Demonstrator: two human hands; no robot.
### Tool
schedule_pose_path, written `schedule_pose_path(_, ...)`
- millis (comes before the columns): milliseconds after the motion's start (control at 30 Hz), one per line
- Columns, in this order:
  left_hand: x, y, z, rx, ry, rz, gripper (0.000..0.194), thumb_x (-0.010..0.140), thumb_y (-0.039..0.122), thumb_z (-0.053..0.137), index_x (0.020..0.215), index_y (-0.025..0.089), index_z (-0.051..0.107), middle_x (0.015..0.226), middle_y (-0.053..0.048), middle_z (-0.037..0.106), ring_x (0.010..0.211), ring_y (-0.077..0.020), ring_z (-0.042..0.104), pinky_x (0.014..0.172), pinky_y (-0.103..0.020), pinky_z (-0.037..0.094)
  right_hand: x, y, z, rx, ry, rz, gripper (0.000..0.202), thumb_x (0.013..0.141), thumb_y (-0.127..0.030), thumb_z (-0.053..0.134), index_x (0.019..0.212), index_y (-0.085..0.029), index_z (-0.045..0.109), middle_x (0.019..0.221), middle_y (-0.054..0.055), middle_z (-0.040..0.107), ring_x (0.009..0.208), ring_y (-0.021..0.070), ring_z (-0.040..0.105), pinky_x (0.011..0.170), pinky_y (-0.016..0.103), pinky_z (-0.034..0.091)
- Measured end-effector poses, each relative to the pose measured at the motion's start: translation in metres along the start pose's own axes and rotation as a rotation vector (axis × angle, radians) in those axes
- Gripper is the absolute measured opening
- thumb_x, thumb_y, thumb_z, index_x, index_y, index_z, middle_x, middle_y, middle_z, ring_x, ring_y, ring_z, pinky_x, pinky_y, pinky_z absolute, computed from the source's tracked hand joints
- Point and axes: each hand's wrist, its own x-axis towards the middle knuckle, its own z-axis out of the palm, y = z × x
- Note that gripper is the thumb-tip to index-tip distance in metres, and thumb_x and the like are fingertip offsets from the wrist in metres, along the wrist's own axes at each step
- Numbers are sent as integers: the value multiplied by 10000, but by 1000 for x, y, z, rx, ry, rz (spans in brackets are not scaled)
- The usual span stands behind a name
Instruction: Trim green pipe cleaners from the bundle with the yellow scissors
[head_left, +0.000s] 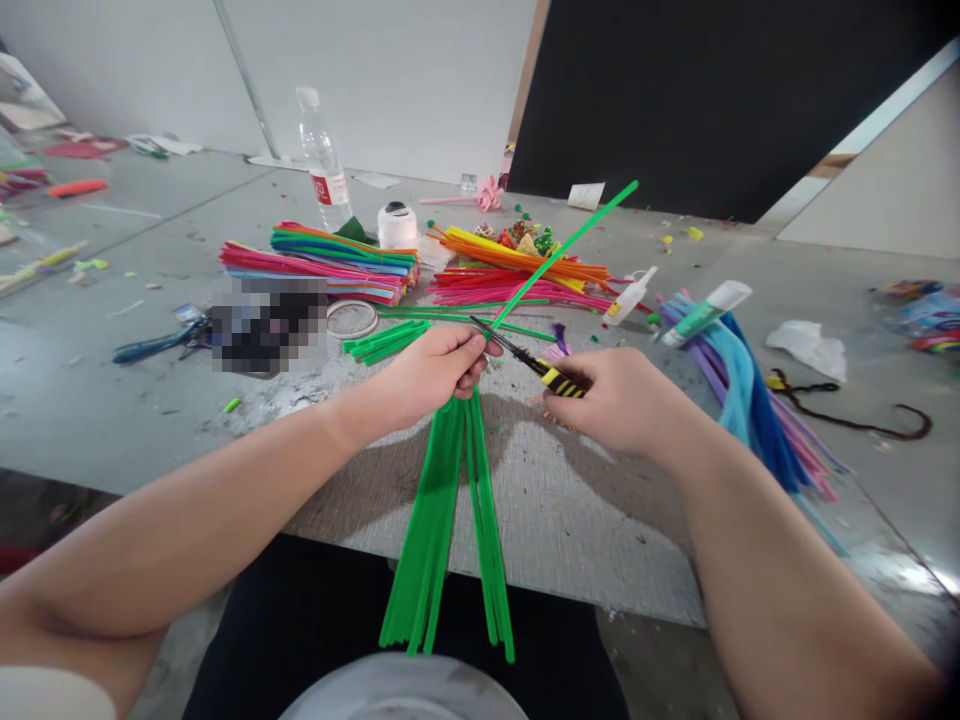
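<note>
My left hand (442, 370) is closed at the middle of the table, pinching a long green pipe cleaner (570, 245) that slants up to the right. My right hand (611, 400) is wrapped round scissors with a yellow and black handle (561, 380). Their dark blades point left and meet the pipe cleaner beside my left fingertips. Below my left hand, a bundle of green pipe cleaners (431, 520) hangs over the table's front edge, with a few more in a separate group to its right. Short green pieces (386, 342) lie just left of my left hand.
Coloured pipe cleaner bundles (322, 262) lie behind my hands, near a water bottle (322, 165) and a white jar (397, 226). A glue bottle (630, 296), a green and white tube (707, 312) and blue and purple strips (750, 390) are at the right. A tape roll (352, 319) sits at the left.
</note>
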Motion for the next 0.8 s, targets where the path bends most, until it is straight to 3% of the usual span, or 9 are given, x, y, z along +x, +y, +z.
schedule_pose_path(333, -1, 1, -1, -18, -18, -59, 323, 1091, 199, 440, 818, 144, 603, 660, 32, 452, 502, -54, 380, 458, -172, 277, -2, -3, 0, 7, -26, 63, 259, 806, -396, 667, 635, -222, 579, 536, -15, 500, 553, 149, 430, 564, 336, 268)
schedule_pose_path(600, -3, 4, -2, -78, -62, -146, 265, 1039, 108, 457, 813, 136, 594, 663, 35, 450, 494, -46, 364, 460, -169, 273, -7, -9, -1, -58, -12, 75, 337, 828, -426, 667, 598, -226, 522, 538, -5, 500, 539, 145, 406, 564, 330, 270)
schedule_pose_path(700, -4, 5, -2, -71, -74, -142, 270, 1045, 126, 456, 813, 138, 592, 666, 34, 449, 500, -49, 360, 466, -177, 264, -7, -11, 0, -65, 49, 83, 379, 844, -449, 662, 584, -228, 498, 541, 5, 502, 547, 151, 411, 562, 332, 273)
schedule_pose_path(800, -4, 4, -3, -23, -82, -106, 256, 1039, 141, 467, 816, 151, 592, 666, 37, 440, 505, -58, 354, 477, -197, 248, -5, -10, 0, -62, 26, 99, 430, 874, -513, 646, 581, -233, 499, 532, 16, 511, 541, 163, 438, 555, 335, 276)
